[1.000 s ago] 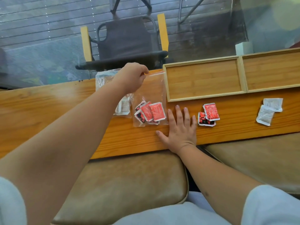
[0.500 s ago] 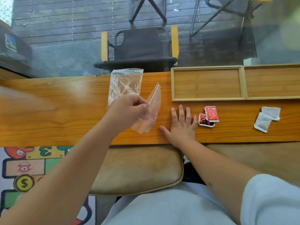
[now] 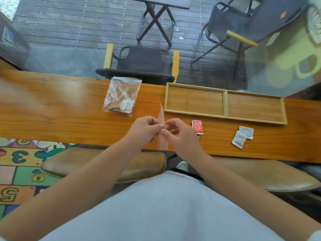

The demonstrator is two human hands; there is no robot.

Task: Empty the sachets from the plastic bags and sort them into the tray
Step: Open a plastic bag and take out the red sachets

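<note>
Both of my hands pinch a clear plastic bag (image 3: 162,143) held edge-on above the wooden table's (image 3: 52,108) near edge: my left hand (image 3: 144,130) on its left side, my right hand (image 3: 180,134) on its right. A hint of red shows inside it near my fingers. A second clear bag (image 3: 121,94) with white sachets at its bottom lies on the table further back. Red sachets (image 3: 197,126) lie just right of my right hand. Two white sachets (image 3: 242,138) lie further right. The two-compartment wooden tray (image 3: 225,103) stands behind them, with nothing in it.
A dark chair (image 3: 142,66) with yellow arms stands beyond the table, behind glass. Brown cushioned stools (image 3: 104,164) sit under the table's near edge. A colourful numbered mat (image 3: 19,164) covers the floor at the left.
My right hand has lifted off the table and joined my left hand on the bag. The bag has come toward me and turned edge-on. The camera view has tilted upward.
</note>
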